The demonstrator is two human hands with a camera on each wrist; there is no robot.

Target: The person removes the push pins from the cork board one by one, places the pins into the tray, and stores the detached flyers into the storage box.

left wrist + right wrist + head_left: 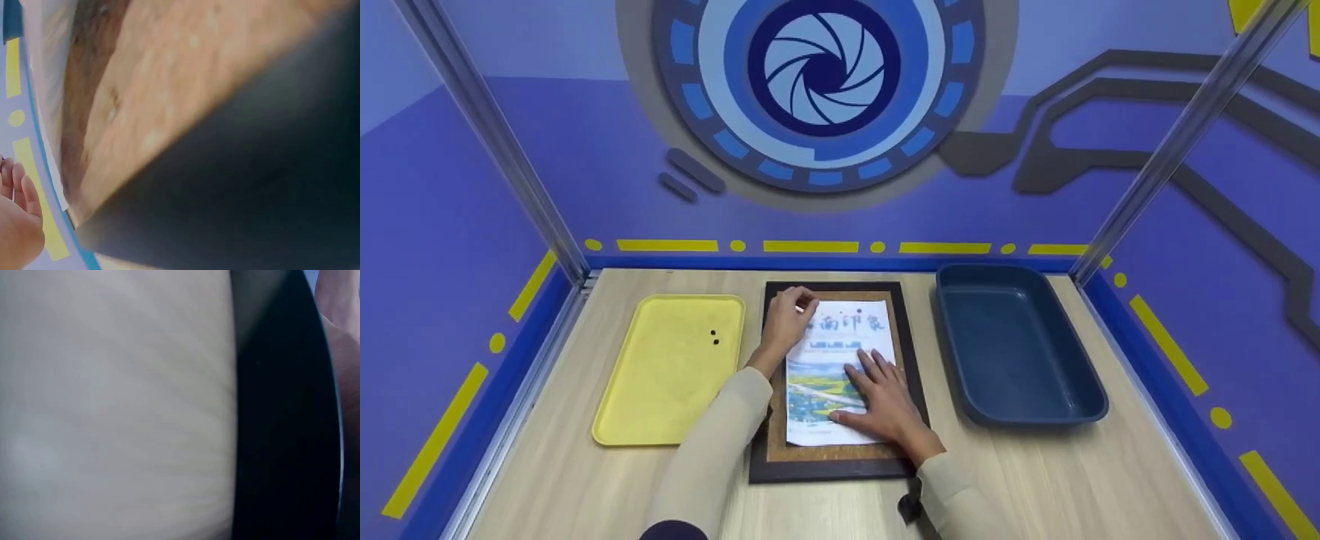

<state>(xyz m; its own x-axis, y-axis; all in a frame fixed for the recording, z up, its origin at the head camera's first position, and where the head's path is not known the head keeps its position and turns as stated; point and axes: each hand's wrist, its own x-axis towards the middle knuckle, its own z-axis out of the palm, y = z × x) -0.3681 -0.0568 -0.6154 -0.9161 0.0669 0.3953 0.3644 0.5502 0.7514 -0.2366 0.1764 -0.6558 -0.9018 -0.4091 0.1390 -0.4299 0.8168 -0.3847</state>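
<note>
Cork shows around a printed paper sheet (pixel 825 379) on a dark-framed corkboard (pixel 840 454). At the sheet's upper left corner, my left hand (pixel 789 319) has its fingers curled with the tips together. A small dark bit, seemingly a push pin (pixel 2 160), shows at those fingertips in the left wrist view, mostly hidden. My right hand (pixel 889 397) lies spread over the sheet's right side, pressing it against the board. One dark pin (pixel 859 310) sits near the top right of the sheet. The right wrist view is mostly sleeve and black strap.
Left of the board lies a yellow tray (pixel 660 390) with two small black pins (pixel 715 337) on it. A deep dark blue bin (pixel 1020 352) stands to the right. Printed panels (pixel 825 217) and metal posts (pixel 502 135) enclose the wooden table (pixel 1035 480).
</note>
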